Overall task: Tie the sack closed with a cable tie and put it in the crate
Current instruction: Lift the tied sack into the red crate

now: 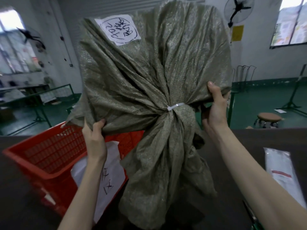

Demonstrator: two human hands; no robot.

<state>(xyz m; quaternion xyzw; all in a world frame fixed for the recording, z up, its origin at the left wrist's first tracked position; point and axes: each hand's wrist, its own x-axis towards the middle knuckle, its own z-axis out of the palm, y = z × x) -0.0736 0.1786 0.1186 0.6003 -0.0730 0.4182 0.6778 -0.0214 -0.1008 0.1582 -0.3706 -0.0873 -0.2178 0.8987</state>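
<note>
Head view: the person holds the tied sack (152, 77) up in the air, above and just right of the red crate (49, 153)
Left hand (95, 135): fingers curled into a fold of cloth at the sack's lower left edge
Right hand (216, 105): clamped on the lower right edge, thumb on the near face
Cable tie (175, 106): thin white plastic strap, cinched round the gathered neck, loose skirt of cloth hanging below
Sack material: olive woven plastic, crinkled, faintly shiny, with a white handwritten label (118, 31)
Handling: looks bulky but soft and yielding; the slick weave could slip, so bunched folds or the neck seem the surest holds
Crate: rigid slotted plastic, white paper inside
</note>
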